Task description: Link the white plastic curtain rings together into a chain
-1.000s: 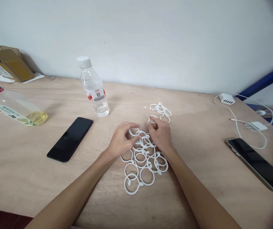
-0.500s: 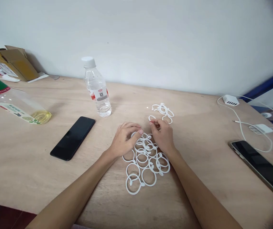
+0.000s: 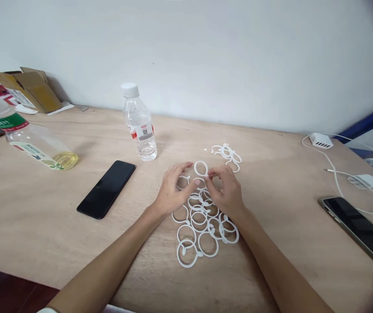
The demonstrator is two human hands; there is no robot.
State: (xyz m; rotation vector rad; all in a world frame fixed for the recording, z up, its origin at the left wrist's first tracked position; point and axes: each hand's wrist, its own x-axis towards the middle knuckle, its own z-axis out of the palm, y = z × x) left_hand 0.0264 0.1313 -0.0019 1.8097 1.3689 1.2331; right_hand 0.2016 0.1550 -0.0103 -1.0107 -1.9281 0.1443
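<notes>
My right hand (image 3: 226,189) pinches a white plastic ring (image 3: 195,169) with a small tab, holding it upright just beyond the near group. My left hand (image 3: 173,192) is open, thumb and fingers apart around the far-left side of that group, with a loose ring (image 3: 183,188) between them. Between my forearms lie several overlapping white rings (image 3: 208,256), some partly covered by my hands. Farther back, past my right hand, sits a smaller tangle of white rings (image 3: 227,153).
A water bottle (image 3: 140,130) stands behind my left hand. To the left lie a black phone (image 3: 106,189), a bottle with yellow liquid (image 3: 42,143) and a cardboard box (image 3: 39,93). On the right are another phone (image 3: 359,230), a white charger (image 3: 321,140) and cables.
My right hand has brought one ring from beside the far tangle toward my left hand and raised it upright. My left thumb and fingers have spread wider. The view has shifted slightly left.
</notes>
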